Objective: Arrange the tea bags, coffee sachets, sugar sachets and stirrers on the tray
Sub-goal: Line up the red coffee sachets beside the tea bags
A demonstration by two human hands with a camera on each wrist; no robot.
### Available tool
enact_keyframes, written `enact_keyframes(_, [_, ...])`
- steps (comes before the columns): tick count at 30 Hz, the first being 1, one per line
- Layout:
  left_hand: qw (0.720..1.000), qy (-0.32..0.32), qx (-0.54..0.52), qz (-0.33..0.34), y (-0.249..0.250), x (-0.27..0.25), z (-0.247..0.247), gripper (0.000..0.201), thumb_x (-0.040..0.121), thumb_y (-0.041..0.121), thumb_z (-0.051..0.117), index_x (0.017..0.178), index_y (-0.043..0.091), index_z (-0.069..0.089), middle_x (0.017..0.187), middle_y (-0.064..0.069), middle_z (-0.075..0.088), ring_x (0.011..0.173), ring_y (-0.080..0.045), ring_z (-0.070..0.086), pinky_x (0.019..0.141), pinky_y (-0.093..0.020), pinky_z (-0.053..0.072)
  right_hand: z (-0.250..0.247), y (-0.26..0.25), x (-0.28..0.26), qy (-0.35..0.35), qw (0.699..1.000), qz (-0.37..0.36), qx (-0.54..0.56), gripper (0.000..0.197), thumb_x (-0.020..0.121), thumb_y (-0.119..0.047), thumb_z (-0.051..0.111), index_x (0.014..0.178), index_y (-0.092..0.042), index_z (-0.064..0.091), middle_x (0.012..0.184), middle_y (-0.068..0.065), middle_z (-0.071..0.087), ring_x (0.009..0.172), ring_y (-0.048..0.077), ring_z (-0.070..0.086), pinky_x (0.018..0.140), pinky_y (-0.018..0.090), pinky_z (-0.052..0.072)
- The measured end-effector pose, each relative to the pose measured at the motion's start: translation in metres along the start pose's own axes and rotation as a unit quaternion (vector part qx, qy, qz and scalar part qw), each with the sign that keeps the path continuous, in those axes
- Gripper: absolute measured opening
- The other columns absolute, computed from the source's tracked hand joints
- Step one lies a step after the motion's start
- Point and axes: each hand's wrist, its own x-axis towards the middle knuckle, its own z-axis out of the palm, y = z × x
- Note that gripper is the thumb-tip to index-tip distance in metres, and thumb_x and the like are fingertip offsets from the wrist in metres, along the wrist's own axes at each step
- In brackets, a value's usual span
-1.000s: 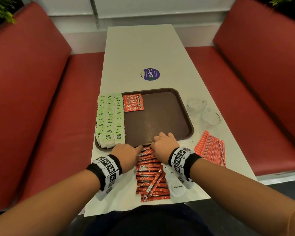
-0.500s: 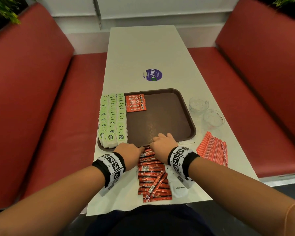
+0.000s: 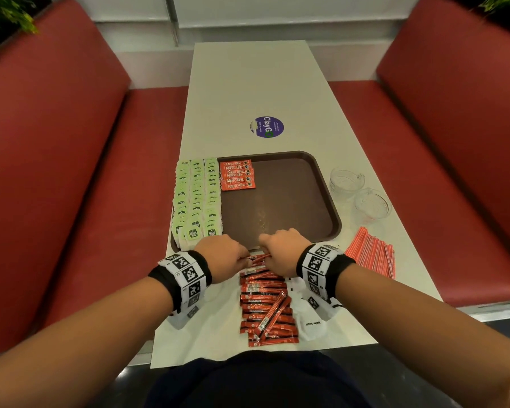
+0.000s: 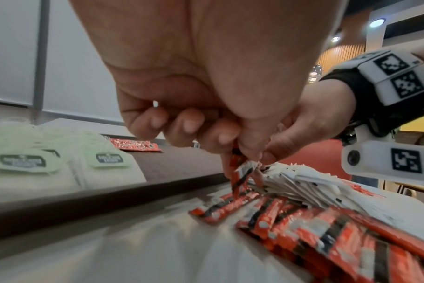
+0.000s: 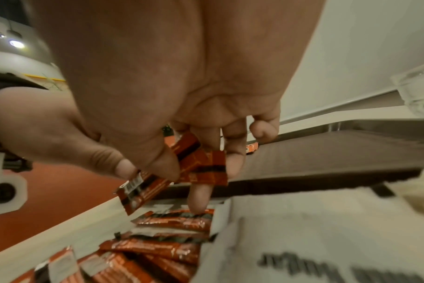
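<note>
A brown tray (image 3: 277, 207) carries rows of green tea bags (image 3: 196, 198) on its left side and several red coffee sachets (image 3: 237, 175) at its far left. More red coffee sachets (image 3: 265, 307) lie in a column on the table in front of the tray. My left hand (image 3: 242, 259) and right hand (image 3: 265, 254) meet over the far end of that column. The left hand (image 4: 232, 151) pinches one red sachet (image 4: 237, 172) by its end. The right hand (image 5: 194, 172) holds a few red sachets (image 5: 203, 166) between thumb and fingers. White sugar sachets (image 3: 311, 322) lie under my right wrist. Red stirrers (image 3: 371, 256) lie to the right.
Two small glass bowls (image 3: 346, 179) (image 3: 373, 203) stand right of the tray. A purple round sticker (image 3: 267, 127) is on the table (image 3: 248, 83) beyond the tray. Red padded benches (image 3: 56, 172) run along both sides.
The right hand's fingers have come off the tray's near rim and curled in toward the left hand. A red sachet now shows lifted between the two hands.
</note>
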Motion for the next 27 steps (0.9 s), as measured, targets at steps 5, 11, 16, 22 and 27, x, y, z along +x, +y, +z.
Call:
enact_keyframes(5, [0.995, 0.024, -0.096, -0.001, -0.013, 0.005, -0.008, 0.056, 0.101, 0.057, 0.027, 0.098, 0.019, 0.068, 0.093, -0.001, 0.052, 0.082, -0.017, 0.053, 0.073, -0.033, 0.043, -0.005, 0.002, 0.004, -0.005, 0.995, 0.010, 0.099, 0.015, 0.092, -0.012, 0.047, 0.092, -0.025, 0.039, 0.089, 0.000, 0.055, 0.083, 0.028, 0.056, 0.072, 0.035, 0.043])
enact_keyframes(11, [0.983, 0.035, -0.180, 0.006, -0.020, 0.013, -0.019, 0.041, 0.098, 0.055, 0.045, 0.089, 0.020, 0.063, 0.083, 0.003, 0.061, 0.075, -0.015, 0.056, 0.067, -0.034, 0.047, -0.013, 0.003, 0.006, 0.030, 0.994, 0.006, 0.105, 0.012, 0.093, -0.009, 0.041, 0.098, -0.020, 0.040, 0.088, -0.001, 0.055, 0.080, 0.026, 0.055, 0.084, 0.042, 0.042])
enact_keyframes(16, [0.977, 0.027, -0.209, -0.014, -0.028, 0.018, -0.033, 0.017, 0.094, 0.043, 0.062, 0.086, 0.028, 0.064, 0.081, 0.011, 0.065, 0.076, -0.009, 0.059, 0.069, -0.028, 0.048, -0.014, 0.010, 0.012, 0.036, 0.997, 0.029, 0.061, 0.019, 0.093, -0.013, 0.046, 0.108, -0.023, 0.042, 0.093, -0.006, 0.057, 0.092, 0.023, 0.056, 0.099, 0.049, 0.036])
enact_keyframes(22, [0.972, 0.052, -0.219, -0.067, -0.056, 0.022, -0.048, 0.016, 0.091, 0.042, 0.068, 0.082, 0.029, 0.064, 0.078, 0.011, 0.066, 0.073, -0.008, 0.059, 0.069, -0.027, 0.048, -0.025, 0.036, 0.014, 0.052, 0.987, 0.096, 0.114, 0.009, 0.095, -0.013, 0.043, 0.098, -0.022, 0.041, 0.091, -0.003, 0.055, 0.085, 0.023, 0.054, 0.094, 0.046, 0.043])
enact_keyframes(27, [0.960, 0.089, -0.250, -0.088, -0.064, 0.033, -0.054, 0.010, 0.086, 0.035, 0.074, 0.093, 0.030, 0.068, 0.081, 0.013, 0.065, 0.080, -0.010, 0.062, 0.073, -0.027, 0.048, -0.033, 0.050, 0.023, 0.167, 0.940, 0.100, 0.281, 0.023, 0.092, -0.038, 0.063, 0.094, -0.021, 0.048, 0.075, -0.002, 0.058, 0.066, 0.016, 0.056, 0.058, 0.030, 0.039])
